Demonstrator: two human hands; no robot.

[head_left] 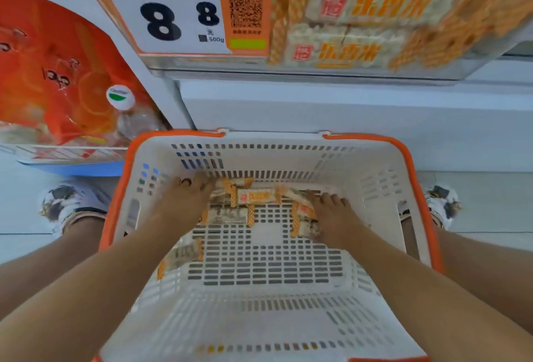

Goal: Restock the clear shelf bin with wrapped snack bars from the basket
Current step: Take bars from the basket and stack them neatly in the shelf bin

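The left hand (189, 193), at centre left of the frame, reaches to the basket floor with its fingers curled over the left end of a small heap of wrapped snack bars (255, 196); whether it has truly closed on one cannot be told. The right hand (331, 211), at centre right, lies on the bars at the heap's right edge, fingers bent over them, its grip equally unclear.

To do this step well, the person would probably draw both hands inward, gathering the bars into one bundle with their long sides aligned, and lift them together so none slips out.

The white basket (288, 324) with its orange rim fills the lower middle of the frame. It holds only a few bars: the heap at the far end and one stray bar (180, 258) lower left under the left forearm. At upper right, the clear shelf bin (317, 72) already holds stacked bars behind its front wall.
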